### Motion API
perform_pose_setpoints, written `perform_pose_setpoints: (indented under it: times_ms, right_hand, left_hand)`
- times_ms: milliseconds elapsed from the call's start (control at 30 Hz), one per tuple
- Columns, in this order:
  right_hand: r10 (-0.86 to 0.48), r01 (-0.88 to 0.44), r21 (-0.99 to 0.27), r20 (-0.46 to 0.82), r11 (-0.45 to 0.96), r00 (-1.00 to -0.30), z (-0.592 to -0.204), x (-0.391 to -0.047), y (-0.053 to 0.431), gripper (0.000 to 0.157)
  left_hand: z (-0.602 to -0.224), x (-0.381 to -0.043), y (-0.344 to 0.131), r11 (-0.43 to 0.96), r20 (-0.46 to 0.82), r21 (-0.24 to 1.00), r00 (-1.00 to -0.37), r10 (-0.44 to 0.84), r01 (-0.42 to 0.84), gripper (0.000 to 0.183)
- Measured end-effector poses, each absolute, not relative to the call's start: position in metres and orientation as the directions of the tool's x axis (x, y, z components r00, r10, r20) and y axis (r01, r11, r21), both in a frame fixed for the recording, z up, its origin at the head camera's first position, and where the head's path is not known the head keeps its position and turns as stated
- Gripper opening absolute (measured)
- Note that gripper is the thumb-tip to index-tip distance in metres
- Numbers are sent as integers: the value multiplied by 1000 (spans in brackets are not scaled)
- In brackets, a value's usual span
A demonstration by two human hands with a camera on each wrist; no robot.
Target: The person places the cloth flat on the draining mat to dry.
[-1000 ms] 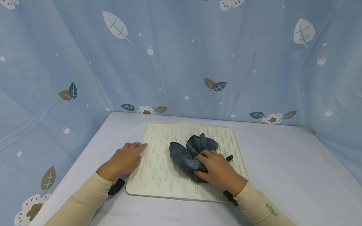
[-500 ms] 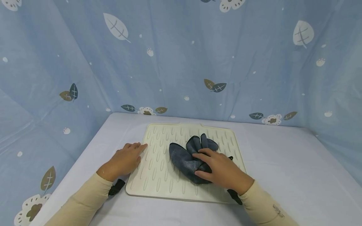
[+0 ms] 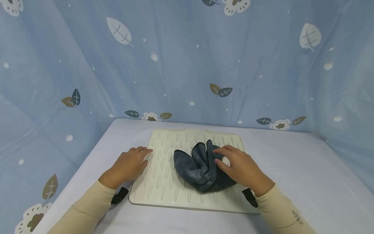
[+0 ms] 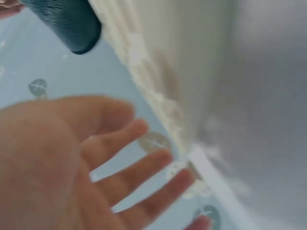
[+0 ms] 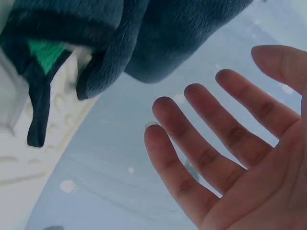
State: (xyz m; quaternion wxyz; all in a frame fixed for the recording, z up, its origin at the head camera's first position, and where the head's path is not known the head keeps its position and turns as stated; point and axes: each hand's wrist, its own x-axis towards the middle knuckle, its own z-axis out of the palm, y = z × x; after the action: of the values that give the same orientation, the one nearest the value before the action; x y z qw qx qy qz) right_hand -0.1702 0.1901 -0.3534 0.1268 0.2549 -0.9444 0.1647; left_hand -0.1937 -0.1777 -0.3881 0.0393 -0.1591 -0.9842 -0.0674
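A crumpled dark blue-grey cloth [image 3: 201,170] with darker edging lies bunched on a cream ribbed mat [image 3: 163,182]. My right hand [image 3: 241,164] is at the cloth's right side, with thumb and fingers spread and nothing gripped. In the right wrist view, its fingers stand apart from the cloth [image 5: 163,38]; a dark hanging loop [image 5: 38,117] and a green patch [image 5: 46,53] show under the folds. My left hand [image 3: 128,165] rests at the mat's left edge, fingers relaxed and fingertips right at the rim. The left wrist view shows this hand [image 4: 96,158] holding nothing.
The mat lies on a white-covered table [image 3: 295,172]. A blue curtain [image 3: 175,65] with leaf and flower prints rises behind the table and along both sides. Black wrist straps [image 3: 119,195] show under the sleeves.
My right hand has let go of the cloth and drawn back to the right, its fingers opening. More of the cloth's folds show now. The left hand has stayed at the mat's edge.
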Motion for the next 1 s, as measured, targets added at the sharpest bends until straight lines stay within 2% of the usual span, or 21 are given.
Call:
perform_pose_setpoints:
  times_ms: [133,233,567,767,1000]
  right_hand:
    - [-406,-492,-259,323,831,-855,-354,-175,197,30]
    - [-385,-464,-264,300,846,-873,-356,-178,202,27]
    - [-386,-407,-296,127,864,-914,-368,-190,208,7]
    - [-420,-419,-294,62,859,-905,-376,-193,207,8]
    - [-464,-455,-278,35,846,-885,-383,-193,208,9]
  left_hand:
    - [-378,-198,-164,914,219,141,-913,345,379,36]
    - [-369,-201,-150,896,247,142,-891,380,421,35]
    - [-362,-209,-111,868,165,124,-872,460,481,35]
    - [-370,-211,-97,868,98,146,-880,465,475,37]
    - [-376,-209,-91,854,95,195,-875,474,483,34]
